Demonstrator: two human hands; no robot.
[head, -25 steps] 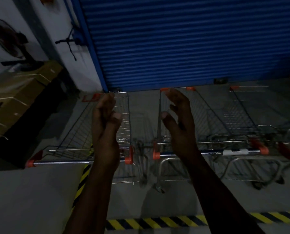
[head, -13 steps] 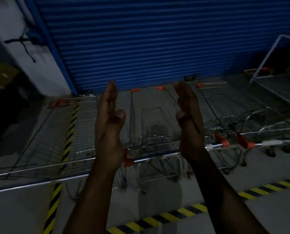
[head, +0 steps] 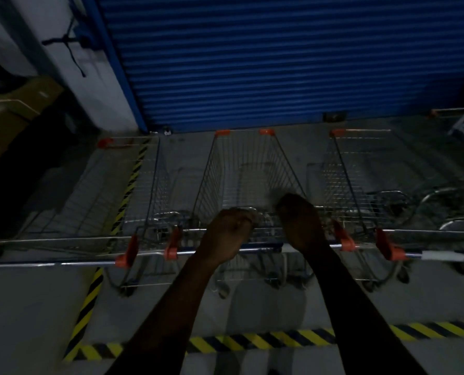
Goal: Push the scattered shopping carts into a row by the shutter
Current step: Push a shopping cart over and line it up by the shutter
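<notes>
**Squarely ahead: the middle cart is pointing nose-first at the shutter, with both hands at its handle**

Head view, the only one: the middle cart (head: 248, 171) is lying straight in front of the person, its long axis running away from the handle bar (head: 260, 249) toward the blue shutter (head: 252, 63), its orange-capped front corners sitting close to the shutter's foot; the left hand (head: 229, 230) and the right hand (head: 299, 223) are both reaching over that bar, set apart from each other and about equally near it, so neither is leading; each hand is curled, and the fingers appear to be closing over the rear of the basket just past the bar, though the dim, blurred picture is not letting me say whether they are truly clamped on anything; a left cart (head: 95, 201) and a right cart (head: 360, 182) are standing just beside the middle one, handles roughly level; judging from this, any push is going to run forward along the cart's length, toward the shutter, with little room remaining; a yellow-and-black floor stripe (head: 279, 338) is crossing near the person.
</notes>
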